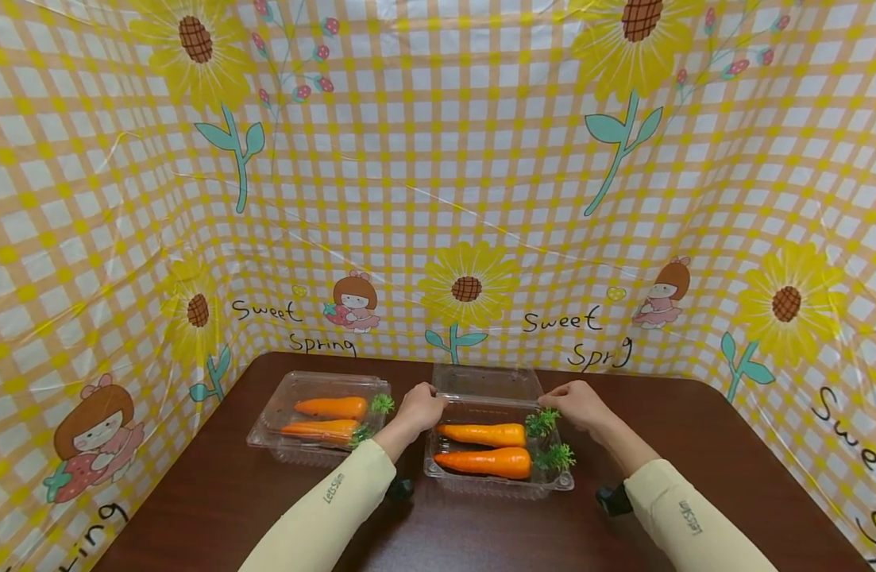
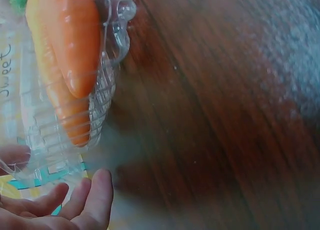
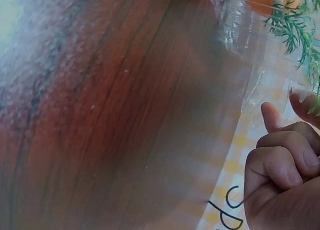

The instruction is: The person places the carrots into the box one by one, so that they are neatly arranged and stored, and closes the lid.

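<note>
A clear plastic clamshell container (image 1: 500, 485) sits on the table, its lid (image 1: 488, 381) raised at the back. Two orange carrots with green tops lie inside, a front carrot (image 1: 484, 462) and a rear carrot (image 1: 484, 434). At the lid's left side, my left hand (image 1: 418, 415) pinches the plastic between thumb and fingers. My right hand (image 1: 580, 407) holds the opposite edge with thumb and index finger, the other fingers curled in the right wrist view. Green carrot leaves (image 3: 297, 38) hang close to its fingertips.
To the left stands another clear clamshell container (image 1: 266, 438), its lid down over two carrots (image 1: 330, 408). Both containers rest on a dark brown table (image 1: 466, 532). A checked, flower-printed cloth (image 1: 438, 175) rises behind and at both sides.
</note>
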`<state>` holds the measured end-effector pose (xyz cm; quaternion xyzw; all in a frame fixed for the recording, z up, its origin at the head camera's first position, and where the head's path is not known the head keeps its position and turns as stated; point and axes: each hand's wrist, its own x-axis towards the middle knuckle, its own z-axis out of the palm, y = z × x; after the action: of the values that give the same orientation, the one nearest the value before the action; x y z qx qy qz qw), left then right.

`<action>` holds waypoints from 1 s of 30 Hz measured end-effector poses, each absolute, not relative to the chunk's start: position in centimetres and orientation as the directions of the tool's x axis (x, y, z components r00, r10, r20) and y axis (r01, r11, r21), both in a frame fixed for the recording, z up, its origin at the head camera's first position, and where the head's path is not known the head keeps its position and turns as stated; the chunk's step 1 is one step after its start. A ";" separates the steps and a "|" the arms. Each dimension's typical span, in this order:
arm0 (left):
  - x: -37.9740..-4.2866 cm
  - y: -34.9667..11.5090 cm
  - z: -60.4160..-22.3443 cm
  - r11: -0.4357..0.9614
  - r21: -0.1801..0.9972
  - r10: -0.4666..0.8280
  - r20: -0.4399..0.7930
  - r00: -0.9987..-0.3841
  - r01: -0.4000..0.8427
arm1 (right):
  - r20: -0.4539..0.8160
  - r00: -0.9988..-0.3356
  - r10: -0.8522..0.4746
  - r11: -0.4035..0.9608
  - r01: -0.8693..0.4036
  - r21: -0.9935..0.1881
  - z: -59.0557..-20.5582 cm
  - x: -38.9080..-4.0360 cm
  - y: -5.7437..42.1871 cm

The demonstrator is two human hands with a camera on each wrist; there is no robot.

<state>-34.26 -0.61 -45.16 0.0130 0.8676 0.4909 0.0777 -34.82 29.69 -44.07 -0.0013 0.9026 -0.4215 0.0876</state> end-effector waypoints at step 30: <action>-34.7 -0.7 -43.0 0.482 0.854 -0.002 0.224 -0.975 0.195 | -0.079 -0.997 0.020 0.560 0.077 -0.825 -42.1 -33.6 29.2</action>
<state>-34.74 -0.68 -42.99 0.0565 0.8553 0.5056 -0.0978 -33.55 29.23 -42.15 0.0275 0.8828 -0.4680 0.0303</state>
